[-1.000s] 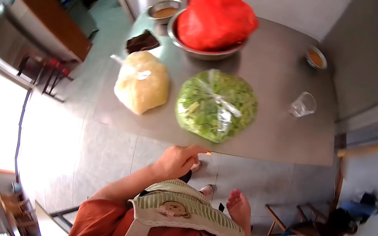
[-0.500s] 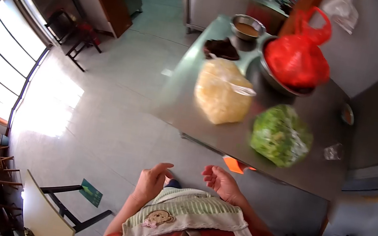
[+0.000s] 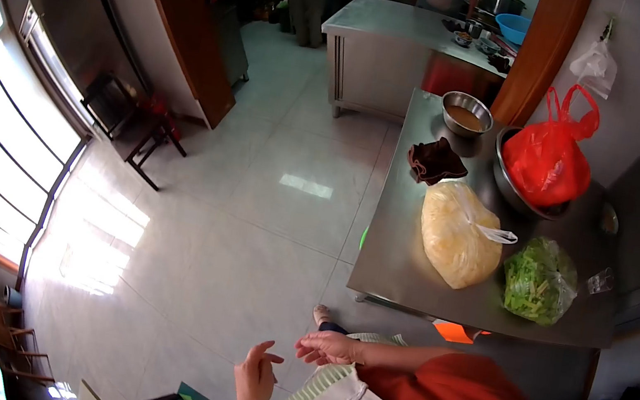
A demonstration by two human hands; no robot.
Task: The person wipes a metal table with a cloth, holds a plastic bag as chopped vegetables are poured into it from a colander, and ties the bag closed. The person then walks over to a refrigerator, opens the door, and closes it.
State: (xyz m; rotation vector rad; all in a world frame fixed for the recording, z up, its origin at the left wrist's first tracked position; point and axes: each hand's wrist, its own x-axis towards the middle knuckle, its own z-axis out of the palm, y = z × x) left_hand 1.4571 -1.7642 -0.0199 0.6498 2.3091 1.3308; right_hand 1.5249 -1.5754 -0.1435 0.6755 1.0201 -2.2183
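Well beyond right grip [image 3: 325,349]: pale, seemingly tied bag [image 3: 456,240].

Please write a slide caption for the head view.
Left hand and right hand, open, apart from table with red bag, yellowish bag, bagged greens.

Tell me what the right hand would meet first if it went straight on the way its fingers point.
Probably the left hand: the right hand points toward it across a narrow gap in the picture. Depth is unclear from one view, so it might pass over or under instead.
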